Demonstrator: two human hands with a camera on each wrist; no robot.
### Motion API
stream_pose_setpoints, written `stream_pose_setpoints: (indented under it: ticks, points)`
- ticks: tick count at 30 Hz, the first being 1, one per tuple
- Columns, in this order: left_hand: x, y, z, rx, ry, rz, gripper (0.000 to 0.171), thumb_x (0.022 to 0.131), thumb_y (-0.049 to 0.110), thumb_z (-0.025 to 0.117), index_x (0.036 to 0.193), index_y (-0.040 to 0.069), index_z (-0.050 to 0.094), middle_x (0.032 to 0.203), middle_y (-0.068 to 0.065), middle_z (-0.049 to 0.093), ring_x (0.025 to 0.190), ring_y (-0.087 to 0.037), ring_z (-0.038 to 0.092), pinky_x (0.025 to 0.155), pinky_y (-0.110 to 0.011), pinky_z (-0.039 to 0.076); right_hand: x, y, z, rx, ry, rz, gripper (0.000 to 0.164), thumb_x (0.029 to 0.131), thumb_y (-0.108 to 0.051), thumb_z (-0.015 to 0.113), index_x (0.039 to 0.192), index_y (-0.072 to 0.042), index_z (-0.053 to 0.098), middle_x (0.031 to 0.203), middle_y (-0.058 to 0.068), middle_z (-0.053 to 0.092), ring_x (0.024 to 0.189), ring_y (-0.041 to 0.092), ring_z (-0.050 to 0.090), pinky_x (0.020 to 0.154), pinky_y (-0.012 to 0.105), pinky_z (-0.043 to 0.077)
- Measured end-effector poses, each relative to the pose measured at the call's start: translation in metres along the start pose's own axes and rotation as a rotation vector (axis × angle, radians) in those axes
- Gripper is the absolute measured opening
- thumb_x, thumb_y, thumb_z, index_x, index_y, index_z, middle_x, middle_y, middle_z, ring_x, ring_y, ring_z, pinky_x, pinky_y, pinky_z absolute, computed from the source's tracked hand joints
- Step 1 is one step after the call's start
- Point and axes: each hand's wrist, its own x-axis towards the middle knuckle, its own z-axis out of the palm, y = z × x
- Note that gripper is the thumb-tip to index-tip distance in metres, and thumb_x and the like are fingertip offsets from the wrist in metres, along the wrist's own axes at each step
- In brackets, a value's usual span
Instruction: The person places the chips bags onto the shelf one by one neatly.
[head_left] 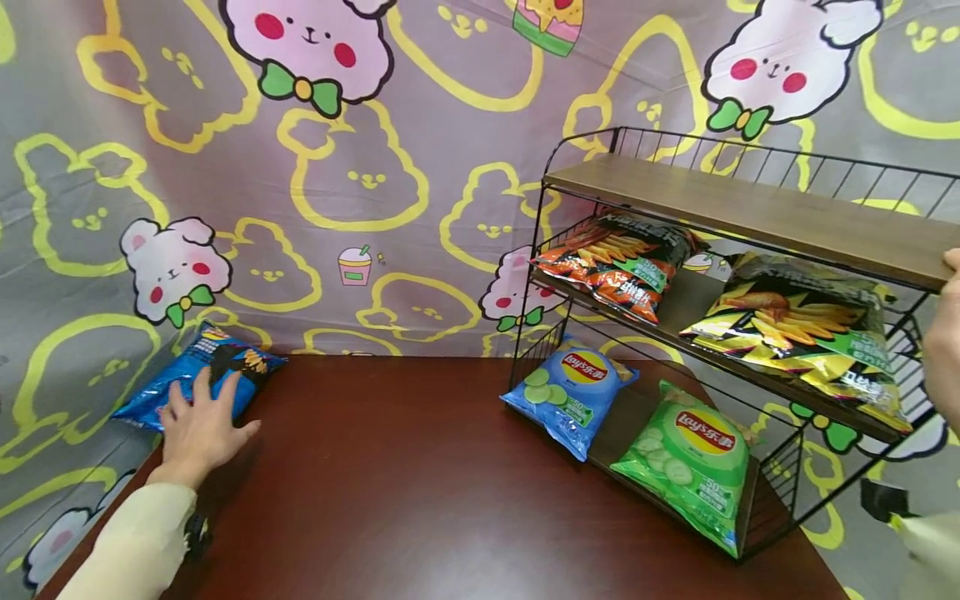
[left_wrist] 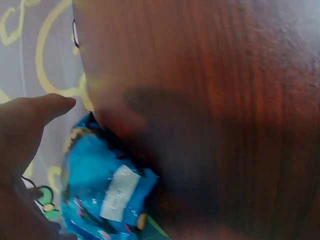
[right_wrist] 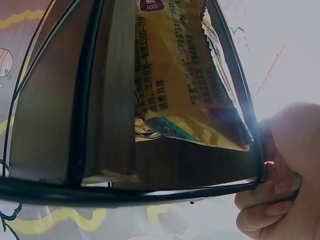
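Observation:
At the table's left side, a shiny blue chip bag [head_left: 153, 390] leans against the patterned cloth. My left hand [head_left: 198, 429] is over its near side with fingers spread, overlapping it in the head view. In the left wrist view, the thumb stays apart from the bag [left_wrist: 92, 167], whose white label shows. At the right edge, my right hand [head_left: 947, 354] is at the end of a black wire rack with wooden shelves [head_left: 750, 204]. The right wrist view shows this hand [right_wrist: 295, 175] with curled fingers gripping the rack's frame [right_wrist: 257, 160] at a corner.
On the rack's middle shelf lie an orange-black chip bag [head_left: 618, 262] and a yellow-black one [head_left: 798, 321]. Below them are a blue Lay's bag [head_left: 573, 392] and a green Lay's bag [head_left: 690, 462]. Cartoon cloth [head_left: 360, 192] stands behind the dark red table [head_left: 390, 483].

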Motion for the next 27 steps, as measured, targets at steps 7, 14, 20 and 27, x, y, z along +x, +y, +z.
stream_pose_setpoints:
  ticks: [7,14,20,27]
  points:
    - [-0.012,-0.027,0.0,-0.052,-0.079,-0.144,0.111,0.069,0.037,0.081,0.147,0.002,0.01,0.142,-0.038,-0.021,0.118,-0.069,-0.021,0.086,-0.081,0.001,0.004,-0.005,0.007,0.126,0.211,-0.065,0.038,0.102,-0.014,0.033,0.114,0.014,0.056,0.118,0.031,0.056,0.118,0.033,0.051,0.101,0.015,0.027]
    - [0.0,-0.029,0.007,-0.106,-0.111,-0.168,0.114,0.069,0.032,0.081,0.147,0.0,0.004,0.141,-0.032,-0.033,0.114,-0.071,-0.025,0.082,-0.082,0.001,0.004,0.0,0.0,0.107,0.228,-0.074,0.038,0.102,-0.012,0.032,0.114,0.015,0.055,0.115,0.033,0.056,0.117,0.035,0.051,0.101,0.015,0.027]
    - [0.005,-0.035,0.008,-0.091,-0.128,-0.209,0.124,0.068,0.033,0.082,0.147,0.003,-0.007,0.138,-0.027,-0.042,0.112,-0.071,-0.027,0.08,-0.083,0.006,0.003,0.001,0.0,0.079,0.225,-0.07,0.038,0.102,-0.013,0.031,0.117,0.012,0.056,0.115,0.032,0.057,0.113,0.035,0.053,0.099,0.012,0.027]
    - [0.005,-0.035,0.008,-0.065,-0.139,-0.231,0.124,0.068,0.035,0.082,0.147,0.003,-0.009,0.139,-0.029,-0.039,0.114,-0.075,-0.012,0.078,-0.083,0.016,0.002,0.0,-0.003,0.052,0.195,-0.035,0.039,0.102,-0.014,0.03,0.123,0.008,0.055,0.122,0.029,0.055,0.115,0.041,0.051,0.105,0.029,0.032]
